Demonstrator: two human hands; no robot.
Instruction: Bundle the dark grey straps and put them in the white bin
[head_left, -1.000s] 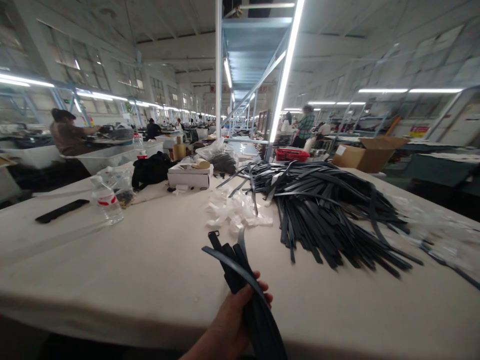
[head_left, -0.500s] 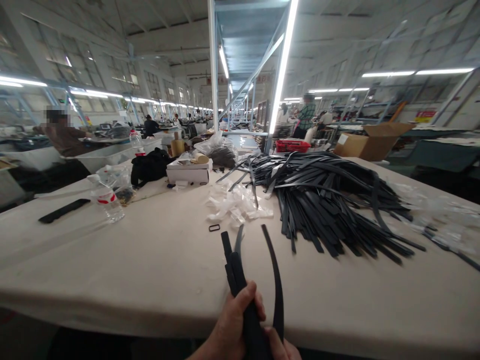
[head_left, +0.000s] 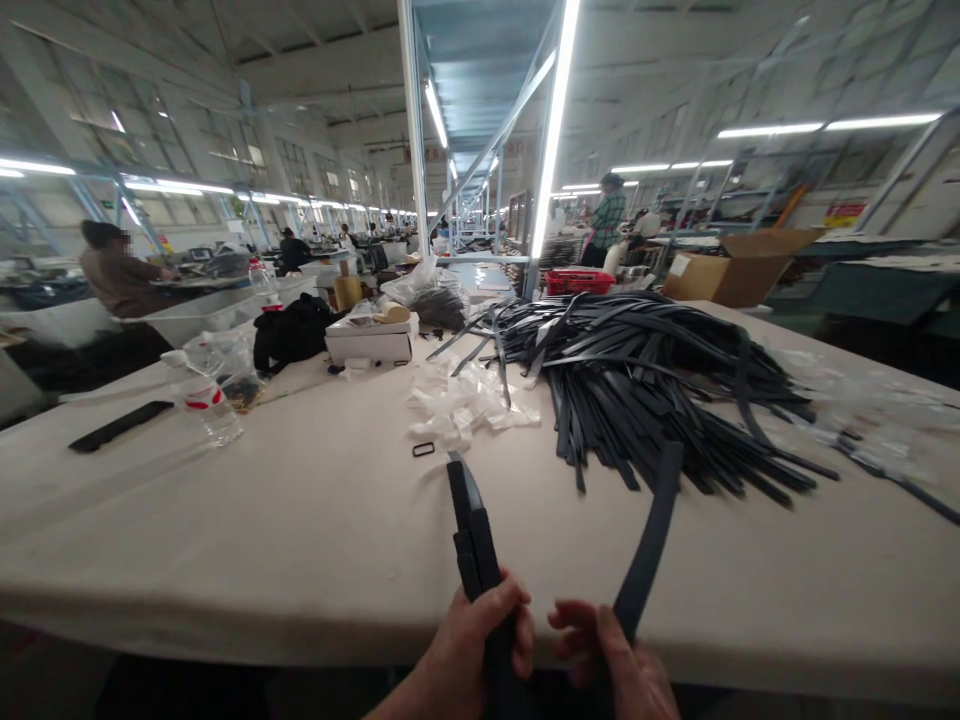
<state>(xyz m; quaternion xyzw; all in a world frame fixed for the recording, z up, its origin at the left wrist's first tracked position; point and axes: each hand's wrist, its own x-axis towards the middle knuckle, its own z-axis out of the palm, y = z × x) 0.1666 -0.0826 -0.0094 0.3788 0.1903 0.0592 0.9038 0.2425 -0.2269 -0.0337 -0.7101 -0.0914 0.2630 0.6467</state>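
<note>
My left hand (head_left: 465, 655) grips a bundle of black straps (head_left: 472, 530) that points up and away over the near table edge. My right hand (head_left: 622, 670) holds a single black strap (head_left: 649, 545), pulled off to the right of the bundle and arching upward. A small black rectangular ring (head_left: 424, 449) lies on the table just beyond the bundle's tip. A large pile of black straps (head_left: 645, 380) spreads over the table's right half.
The beige table (head_left: 262, 530) carries crumpled clear plastic bags (head_left: 465, 405), a water bottle (head_left: 202, 400), a flat black piece (head_left: 120, 425), a white box (head_left: 371, 340) and a black bag (head_left: 292, 330). A cardboard box (head_left: 739, 265) sits far right. Other people work at distant benches.
My right hand has come into view and drawn one strap away from the bundle to the right. The ring now lies on the table. The view has tilted slightly.
</note>
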